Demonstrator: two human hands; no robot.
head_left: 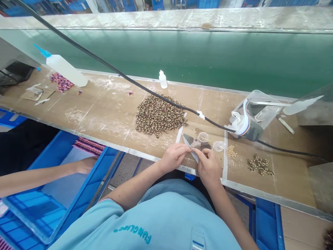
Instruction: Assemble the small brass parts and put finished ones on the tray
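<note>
At the bench's front edge, my left hand point(174, 157) and my right hand point(208, 167) meet, both with fingers pinched together. What sits between the fingertips is too small to make out. Under them lies a pale, pointed strip point(194, 155) beside a dark patch on the bench. Just beyond my right hand are a small round dish point(202, 137) and a clear round lid point(219, 146). Small tan pieces point(231, 151) lie to the right. A large heap of small gold-and-dark pieces point(160, 116) is beyond my left hand.
A black cable point(109, 66) crosses above the cardboard-covered bench point(104, 107). A small white bottle point(163, 80) and a large bottle point(66, 70) stand farther back. Right: a plastic bag point(262, 107) and dark pieces point(260, 165). Another person's hand point(87, 165) is in a blue crate point(97, 177).
</note>
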